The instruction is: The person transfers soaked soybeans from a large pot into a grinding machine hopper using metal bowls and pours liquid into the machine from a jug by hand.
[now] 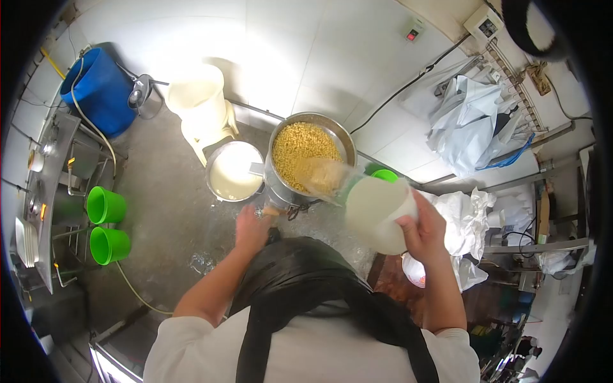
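My right hand grips a white plastic jug, tipped to the left. A blurred, clear stream of water runs from it onto yellowish beans, which look like soybeans, in a round metal hopper. My left hand is low in front of the machine under the hopper, its fingers curled by a small tan part. What those fingers hold is hidden. Left of the hopper, a metal spout reaches over a pot of creamy white liquid.
A cream bucket rests on a plastic stool by the wall. Further left are a blue barrel, a metal pot, two green buckets and a sink counter. White sacks and hanging plastic bags are at right.
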A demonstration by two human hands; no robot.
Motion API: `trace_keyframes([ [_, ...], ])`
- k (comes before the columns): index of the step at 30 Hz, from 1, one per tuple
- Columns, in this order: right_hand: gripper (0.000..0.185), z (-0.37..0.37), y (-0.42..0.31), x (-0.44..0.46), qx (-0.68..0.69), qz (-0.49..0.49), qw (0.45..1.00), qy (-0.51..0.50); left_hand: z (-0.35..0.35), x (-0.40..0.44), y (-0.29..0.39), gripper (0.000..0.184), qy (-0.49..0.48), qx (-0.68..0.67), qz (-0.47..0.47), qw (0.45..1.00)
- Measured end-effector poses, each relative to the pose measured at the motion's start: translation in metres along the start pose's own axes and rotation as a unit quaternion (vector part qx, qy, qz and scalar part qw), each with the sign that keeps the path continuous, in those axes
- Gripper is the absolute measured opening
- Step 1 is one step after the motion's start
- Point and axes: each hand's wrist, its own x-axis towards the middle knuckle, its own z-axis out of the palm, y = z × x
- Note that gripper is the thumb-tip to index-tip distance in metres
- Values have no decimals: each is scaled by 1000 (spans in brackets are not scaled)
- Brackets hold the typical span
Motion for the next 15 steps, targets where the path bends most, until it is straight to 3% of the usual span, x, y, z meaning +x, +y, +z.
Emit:
trace_keyframes([
  [2, 56, 14, 3, 10, -31, -1, 998, -55, 9, 49, 55, 78, 128, -85, 46, 987],
  [6, 58, 37, -9, 37, -15, 26, 993, -118, 16, 110, 100, 91, 85, 44, 90, 991],
  [8, 59, 46, -7, 49, 37, 35, 990, -130, 23, 137, 94, 97, 93, 114, 25, 989],
  [9, 59, 49, -5, 52, 36, 39, 991, -127, 20, 153, 90, 97, 92, 114, 30, 989],
  [11, 58, 54, 4, 55, 73, 67, 988, -117, 9, 190, 77, 97, 98, 128, -57, 985],
  [15, 60, 42, 22, 57, 94, 93, 990, -44, -3, 264, 79, 97, 82, 193, -22, 978],
])
